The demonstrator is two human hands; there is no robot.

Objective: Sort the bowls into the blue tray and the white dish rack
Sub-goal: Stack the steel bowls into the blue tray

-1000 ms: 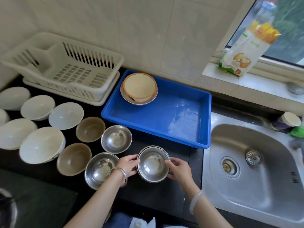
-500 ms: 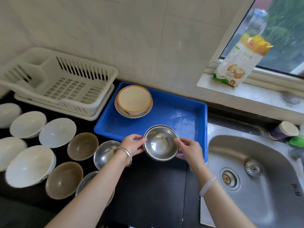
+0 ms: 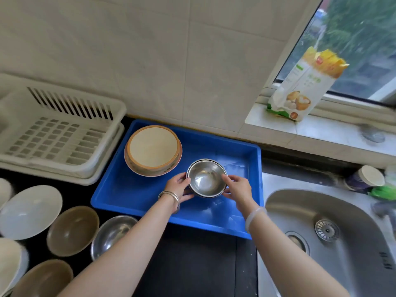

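A small steel bowl [image 3: 206,179] is over the middle of the blue tray [image 3: 132,194], held by its rim on both sides. My left hand [image 3: 179,186] grips its left edge and my right hand [image 3: 237,188] grips its right edge. I cannot tell whether the bowl touches the tray floor. A cream bowl with an orange rim [image 3: 153,150], stacked on a second bowl, sits in the tray's far left corner. The white dish rack [image 3: 53,136] stands to the tray's left with nothing in it.
On the dark counter at the left lie white bowls [image 3: 31,211], brown bowls [image 3: 72,230] and another steel bowl [image 3: 111,232]. A steel sink [image 3: 334,239] is on the right. A food bag [image 3: 304,86] leans on the window sill.
Both hands have lifted the steel bowl off the counter and carried it forward over the tray's front wall into the tray.
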